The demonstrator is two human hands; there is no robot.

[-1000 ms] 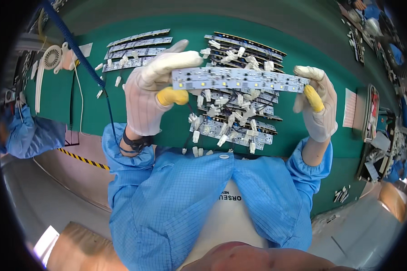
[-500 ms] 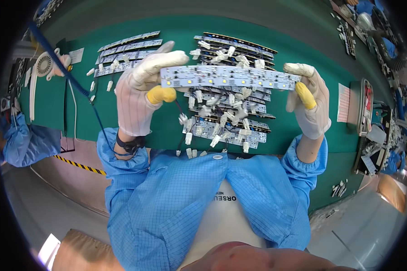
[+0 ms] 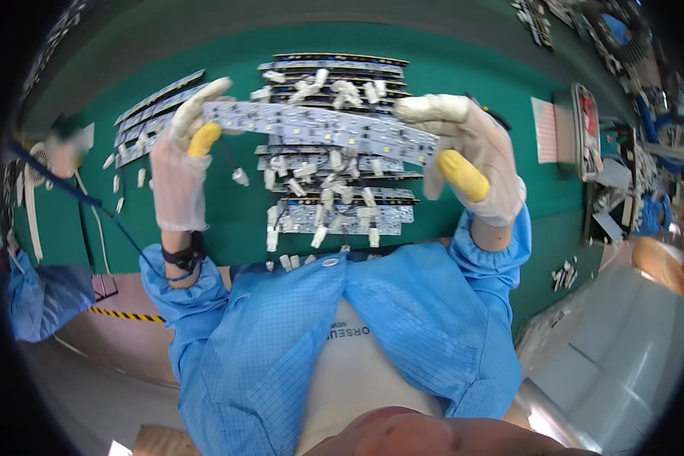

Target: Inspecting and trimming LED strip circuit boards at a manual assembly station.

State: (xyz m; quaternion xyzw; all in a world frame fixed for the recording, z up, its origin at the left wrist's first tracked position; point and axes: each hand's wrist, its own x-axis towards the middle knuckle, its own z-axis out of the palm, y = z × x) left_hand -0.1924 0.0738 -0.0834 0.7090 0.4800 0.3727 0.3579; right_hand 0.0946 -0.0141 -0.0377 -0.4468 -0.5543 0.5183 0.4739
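A long white LED circuit board [image 3: 311, 128] is held up between my two gloved hands, its right end lower than its left. My left hand [image 3: 181, 152] is closed on the left end, its yellow-covered thumb in front. The board's right end is gripped by my right hand [image 3: 475, 156], whose thumb is also yellow-covered. A white connector [image 3: 240, 176] dangles on a dark wire near the left end. Beneath the held board lies a pile of similar LED boards [image 3: 342, 220] with white plugs, partly hidden by it.
More LED boards [image 3: 159, 99] lie on the green mat [image 3: 228, 61] at the left, beside my left hand. A small fan [image 3: 39, 158] stands farther left, blurred. To the right are a printed sheet [image 3: 544, 129], a metal tin [image 3: 581, 133] and loose white connectors [image 3: 565, 275]. A blue cord [image 3: 76, 194] crosses the left side.
The whole view has shifted, so bench and hands appear farther left. The held board has tilted, its right end dropping relative to its left. Both hands keep their grip.
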